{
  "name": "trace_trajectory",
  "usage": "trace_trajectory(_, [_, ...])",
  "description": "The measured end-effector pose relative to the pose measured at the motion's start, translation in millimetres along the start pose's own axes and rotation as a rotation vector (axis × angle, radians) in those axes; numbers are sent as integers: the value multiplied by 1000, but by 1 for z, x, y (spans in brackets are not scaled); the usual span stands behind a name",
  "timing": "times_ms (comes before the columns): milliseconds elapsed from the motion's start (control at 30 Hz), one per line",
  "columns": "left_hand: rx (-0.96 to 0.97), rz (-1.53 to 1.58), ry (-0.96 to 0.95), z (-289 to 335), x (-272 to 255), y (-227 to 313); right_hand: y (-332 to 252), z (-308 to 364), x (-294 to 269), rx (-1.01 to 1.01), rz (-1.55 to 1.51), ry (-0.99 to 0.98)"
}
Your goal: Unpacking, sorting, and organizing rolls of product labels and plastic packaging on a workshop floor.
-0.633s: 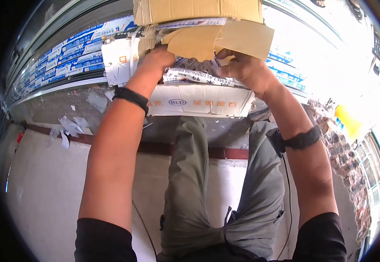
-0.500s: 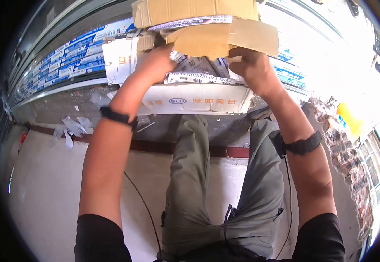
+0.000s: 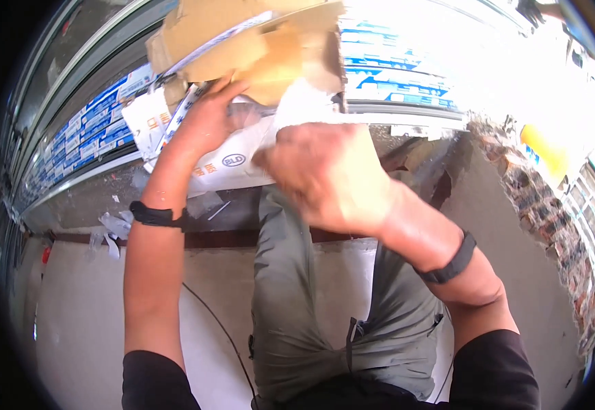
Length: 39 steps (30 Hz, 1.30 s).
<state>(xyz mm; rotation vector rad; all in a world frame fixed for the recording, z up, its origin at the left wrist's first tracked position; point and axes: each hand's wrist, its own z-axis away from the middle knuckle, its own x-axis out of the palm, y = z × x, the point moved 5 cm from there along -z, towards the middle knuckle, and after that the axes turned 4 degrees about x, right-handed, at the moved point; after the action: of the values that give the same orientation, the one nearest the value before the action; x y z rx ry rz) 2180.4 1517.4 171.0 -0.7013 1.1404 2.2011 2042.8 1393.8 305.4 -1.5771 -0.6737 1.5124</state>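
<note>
A white cardboard box (image 3: 219,171) with orange and blue print sits on the ledge in front of me, tilted, its brown flaps (image 3: 236,58) standing up at the back. My left hand (image 3: 208,116) is at the box's opening, fingers spread against the base of a flap. Nearer to me, in front of the box's right part, my right hand (image 3: 332,181) hangs with bent fingers. Motion smears those fingers, so whether they hold anything does not show. Past that hand is a bright white patch (image 3: 304,102), its kind unclear. The box's inside is mostly hidden.
Stacks of long blue-and-white packages lie behind, at left (image 3: 92,130) and right (image 3: 397,75). Torn plastic scraps (image 3: 114,225) lie on the ledge at left. A rough broken brick edge (image 3: 526,188) runs down the right, beside a yellow object (image 3: 545,149). A thin cable (image 3: 219,314) crosses the floor.
My right hand has left the box's opening and come toward me and to the left. The box has turned and shifted left; my left hand has moved left with it, its fingers now spread.
</note>
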Motion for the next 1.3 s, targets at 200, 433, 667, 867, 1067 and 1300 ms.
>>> trace_trajectory(200, [-329, 151, -261, -29, 27, -9, -9, 56, -59, 59, -354, 223])
trace_trajectory(433, [-342, -505, -386, -63, 68, -37, 94, 169, -92, 927, -480, 85])
trace_trajectory(667, [-555, -475, -570, -71, 88, -48, 305, 350, -35, 1515, -283, 310])
trace_trajectory(867, [-315, -310, -450, -53, 83, -106, 395, 356, 57, 1690, -849, 506])
trace_trajectory(1067, [-206, -370, -528, -41, 65, -134, 398, 332, 74, 2050, -359, 765])
trace_trajectory(1300, [-224, -188, -532, -62, 89, -80, 397, 323, 61, 2118, -261, 868])
